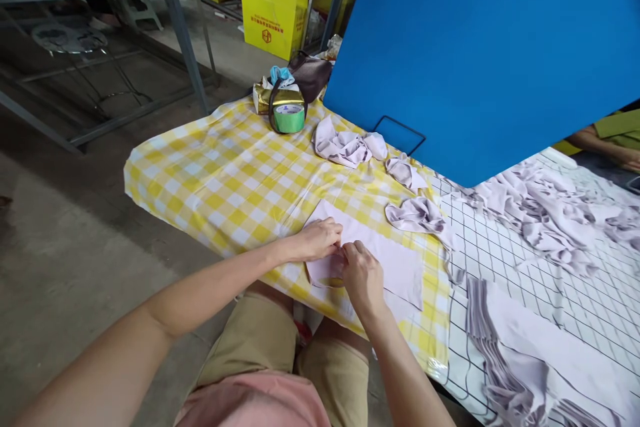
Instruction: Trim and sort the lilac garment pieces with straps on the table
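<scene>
Currently, both hands work at one lilac cloth [395, 260], lying near the centre of the frame on the yellow-checked bench [210, 167]. Left hand [321, 240] and right hand [363, 273] nearly meet above it; each grip appears pinched on the cloth, though the exact fold is hidden by the fingers. Step in hand, as judged: fine fingertip handling of the cloth. Next move likely calls for a steady pinch from both sides, without creasing the flat part. Crumpled scraps [345, 147] lie above centre; a stack [565, 353] lies lower right.
</scene>
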### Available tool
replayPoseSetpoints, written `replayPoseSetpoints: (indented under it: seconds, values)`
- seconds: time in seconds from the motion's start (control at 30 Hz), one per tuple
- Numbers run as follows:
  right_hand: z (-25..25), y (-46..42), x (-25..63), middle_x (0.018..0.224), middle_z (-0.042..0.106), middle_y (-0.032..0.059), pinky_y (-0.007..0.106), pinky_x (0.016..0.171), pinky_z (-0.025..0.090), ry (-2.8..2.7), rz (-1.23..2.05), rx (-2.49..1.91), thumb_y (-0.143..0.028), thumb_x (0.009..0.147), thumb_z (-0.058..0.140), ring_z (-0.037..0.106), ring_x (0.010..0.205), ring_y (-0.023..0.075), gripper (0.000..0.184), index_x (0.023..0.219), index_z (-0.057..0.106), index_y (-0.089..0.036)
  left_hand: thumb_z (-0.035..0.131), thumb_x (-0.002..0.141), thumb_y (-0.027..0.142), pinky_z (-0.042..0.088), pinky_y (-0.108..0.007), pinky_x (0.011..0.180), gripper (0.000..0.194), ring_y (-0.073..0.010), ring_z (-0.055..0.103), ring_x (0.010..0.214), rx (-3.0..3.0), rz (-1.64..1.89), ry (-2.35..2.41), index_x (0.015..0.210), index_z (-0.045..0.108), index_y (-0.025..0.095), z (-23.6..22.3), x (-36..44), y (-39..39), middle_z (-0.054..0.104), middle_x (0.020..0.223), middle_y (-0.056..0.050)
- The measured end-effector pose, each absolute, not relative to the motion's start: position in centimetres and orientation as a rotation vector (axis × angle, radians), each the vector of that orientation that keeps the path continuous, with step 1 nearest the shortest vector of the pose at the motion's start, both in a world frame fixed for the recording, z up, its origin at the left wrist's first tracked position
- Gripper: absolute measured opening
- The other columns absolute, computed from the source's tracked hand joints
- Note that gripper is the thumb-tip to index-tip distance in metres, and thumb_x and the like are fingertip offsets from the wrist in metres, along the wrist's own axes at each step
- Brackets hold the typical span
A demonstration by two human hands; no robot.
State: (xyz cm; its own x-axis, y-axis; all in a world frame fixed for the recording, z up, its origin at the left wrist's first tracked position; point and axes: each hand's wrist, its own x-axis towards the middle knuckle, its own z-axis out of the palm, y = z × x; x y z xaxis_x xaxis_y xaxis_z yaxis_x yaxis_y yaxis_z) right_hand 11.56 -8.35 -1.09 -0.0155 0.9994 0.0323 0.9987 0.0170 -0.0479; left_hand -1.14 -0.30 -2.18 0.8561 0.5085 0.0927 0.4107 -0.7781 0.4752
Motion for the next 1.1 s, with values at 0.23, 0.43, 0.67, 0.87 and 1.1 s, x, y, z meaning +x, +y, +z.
replayPoseSetpoints:
  seconds: [0.23,0.43,0.67,0.87,1.1]
  values:
    - [-1.7,-8.2,11.4,0.068,0.056,0.002,0.024,0.055,0.031,-1.767,0.357,-2.056,-0.012,0.079,0.047,0.05,0.059,0.0132,0.016,0.074,0.062,-0.016,0.052,0.083,0.016,0.04,-0.028,0.077,0.012,-0.0183,0.048,0.09,2.573,0.304,0.713,0.076,0.061,0.014,-2.4,-1.1,-0.5,0.059,0.09,-0.005]
    - [0.6,-12.7,10.5,0.055,0.043,-0.0074,0.023,0.053,0.037,-1.003,1.013,-1.732,-0.043,0.076,0.059,0.046,0.054,0.0125,0.037,0.103,0.051,-0.02,0.058,0.077,0.016,0.039,-0.026,0.08,0.008,-0.0164,0.05,0.089,2.439,0.429,0.603,0.075,0.065,0.017,-3.1,-2.1,-0.3,0.059,0.085,-0.002]
    - [-1.7,-21.2,5.8,0.088,0.065,0.0046,0.027,0.073,0.046,-0.763,1.174,-1.561,-0.044,0.078,0.059,0.06,0.084,0.018,0.039,0.109,0.052,-0.021,0.05,0.075,0.007,0.039,-0.024,0.084,0.021,-0.0148,0.053,0.089,2.358,0.434,0.59,0.077,0.068,0.017,-2.7,-2.9,-0.1,0.06,0.088,-0.002]
    - [-2.0,-22.3,8.0,0.114,0.06,0.008,0.031,0.079,0.046,-1.043,0.821,-1.739,-0.044,0.081,0.05,0.057,0.101,0.0218,0.041,0.116,0.053,-0.023,0.049,0.076,0.009,0.042,-0.023,0.08,0.02,-0.0147,0.056,0.088,2.264,0.483,0.851,0.084,0.066,0.016,-2.0,-3.2,0.8,0.063,0.09,-0.003]
    - [-0.2,-11.5,24.3,0.083,0.059,0.0129,0.034,0.063,0.04,-1.193,0.207,-2.411,-0.038,0.073,0.047,0.054,0.075,0.0244,0.028,0.082,0.059,-0.015,0.062,0.074,0.029,0.045,-0.033,0.076,0.025,-0.024,0.056,0.093,2.211,0.451,1.641,0.094,0.058,0.015,-2.8,-1.8,3.7,0.059,0.103,-0.013]
